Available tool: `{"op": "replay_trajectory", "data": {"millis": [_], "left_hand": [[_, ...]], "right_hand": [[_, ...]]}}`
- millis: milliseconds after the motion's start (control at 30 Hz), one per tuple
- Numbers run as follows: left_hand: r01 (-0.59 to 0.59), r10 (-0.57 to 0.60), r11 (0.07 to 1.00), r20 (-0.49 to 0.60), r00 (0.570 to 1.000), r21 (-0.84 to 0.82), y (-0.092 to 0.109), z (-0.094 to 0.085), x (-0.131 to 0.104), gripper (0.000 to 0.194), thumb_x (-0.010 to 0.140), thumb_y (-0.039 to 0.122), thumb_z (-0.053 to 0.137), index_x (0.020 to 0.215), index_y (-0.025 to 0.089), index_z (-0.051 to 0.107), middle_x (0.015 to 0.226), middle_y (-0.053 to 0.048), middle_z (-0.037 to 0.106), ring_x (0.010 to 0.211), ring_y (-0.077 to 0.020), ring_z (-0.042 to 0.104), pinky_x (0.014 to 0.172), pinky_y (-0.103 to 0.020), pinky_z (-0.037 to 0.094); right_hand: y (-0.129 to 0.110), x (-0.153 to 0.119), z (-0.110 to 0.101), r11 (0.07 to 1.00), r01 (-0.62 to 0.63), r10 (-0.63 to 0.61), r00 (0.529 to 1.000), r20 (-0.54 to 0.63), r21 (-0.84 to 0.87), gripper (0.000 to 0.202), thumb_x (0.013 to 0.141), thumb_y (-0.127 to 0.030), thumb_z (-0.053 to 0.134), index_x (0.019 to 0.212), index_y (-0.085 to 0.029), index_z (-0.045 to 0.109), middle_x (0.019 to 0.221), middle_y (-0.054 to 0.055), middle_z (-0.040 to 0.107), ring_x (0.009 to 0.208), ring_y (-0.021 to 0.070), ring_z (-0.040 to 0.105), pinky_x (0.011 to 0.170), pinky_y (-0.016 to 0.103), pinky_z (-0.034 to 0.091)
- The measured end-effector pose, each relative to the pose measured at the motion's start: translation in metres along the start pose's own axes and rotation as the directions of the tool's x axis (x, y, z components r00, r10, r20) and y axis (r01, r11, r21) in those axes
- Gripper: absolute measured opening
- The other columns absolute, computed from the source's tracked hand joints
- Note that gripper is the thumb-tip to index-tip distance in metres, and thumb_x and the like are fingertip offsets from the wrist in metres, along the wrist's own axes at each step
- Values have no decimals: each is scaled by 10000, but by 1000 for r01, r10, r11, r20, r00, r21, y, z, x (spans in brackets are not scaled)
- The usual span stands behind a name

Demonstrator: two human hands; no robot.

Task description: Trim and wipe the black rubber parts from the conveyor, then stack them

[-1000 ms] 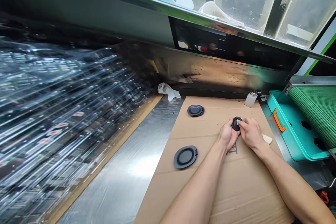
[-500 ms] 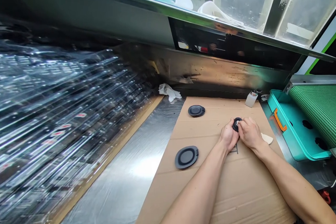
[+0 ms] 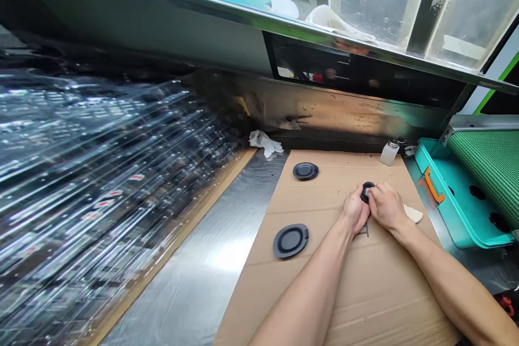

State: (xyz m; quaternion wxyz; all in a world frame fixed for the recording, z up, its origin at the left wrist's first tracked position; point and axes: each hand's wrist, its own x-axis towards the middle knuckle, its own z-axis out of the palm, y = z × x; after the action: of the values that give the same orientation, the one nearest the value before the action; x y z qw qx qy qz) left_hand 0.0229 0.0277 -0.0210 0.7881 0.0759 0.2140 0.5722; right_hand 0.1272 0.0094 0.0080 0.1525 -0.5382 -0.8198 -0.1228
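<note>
My left hand (image 3: 355, 210) is closed on a small round black part (image 3: 367, 192) above the cardboard sheet (image 3: 389, 281). My right hand (image 3: 387, 206) touches the part's face, its fingers pinched on a small white piece (image 3: 367, 191) too small to make out. Left of my hands, a flat dark oval lid (image 3: 291, 241) lies on the cardboard. Farther back is a small stack of similar lids (image 3: 305, 171). A cream-coloured pad (image 3: 413, 214) lies partly behind my right wrist.
A small bottle (image 3: 390, 152) stands at the cardboard's back edge. White gloves (image 3: 265, 143) lie on the metal table. On the right are a teal bin (image 3: 450, 216) with black parts and a green conveyor belt (image 3: 490, 159). Plastic-wrapped goods (image 3: 101, 184) fill the left.
The view has shifted slightly, so things at the left appear a little farther right. Both hands stay on the black part, with only slight finger movement.
</note>
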Motion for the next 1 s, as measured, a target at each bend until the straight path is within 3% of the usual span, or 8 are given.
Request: {"op": "replay_trajectory", "data": {"millis": [667, 800, 1000], "left_hand": [[1, 0, 999, -14, 1000, 42, -1, 0, -1, 344, 1025, 267, 378, 888, 131, 663, 939, -116, 730, 980, -200, 696, 959, -350, 547], [-1, 1, 999, -6, 1000, 43, -1, -1, -1, 343, 1022, 271, 392, 891, 123, 673, 947, -125, 732, 997, -201, 693, 974, -337, 538], [-8, 8, 998, 3, 1000, 62, -2, -1, -1, 346, 1020, 254, 386, 903, 121, 683, 961, -124, 737, 1012, -202, 692, 990, -345, 533]], "right_hand": [[2, 1, -4, 997, -68, 66, 996, 67, 28, 209, 981, -224, 473, 893, -191, 660, 953, 80, 678, 919, 217, 561, 799, 338, 329], [0, 1, -6, 998, -15, 12, 998, 63, 56, 182, 971, -224, 494, 918, -202, 667, 997, 72, 684, 942, 213, 560, 806, 340, 335], [-2, 1, -4, 998, -30, 27, 998, 54, 54, 197, 975, -221, 483, 894, -203, 662, 1005, 72, 683, 942, 211, 560, 803, 338, 335]]}}
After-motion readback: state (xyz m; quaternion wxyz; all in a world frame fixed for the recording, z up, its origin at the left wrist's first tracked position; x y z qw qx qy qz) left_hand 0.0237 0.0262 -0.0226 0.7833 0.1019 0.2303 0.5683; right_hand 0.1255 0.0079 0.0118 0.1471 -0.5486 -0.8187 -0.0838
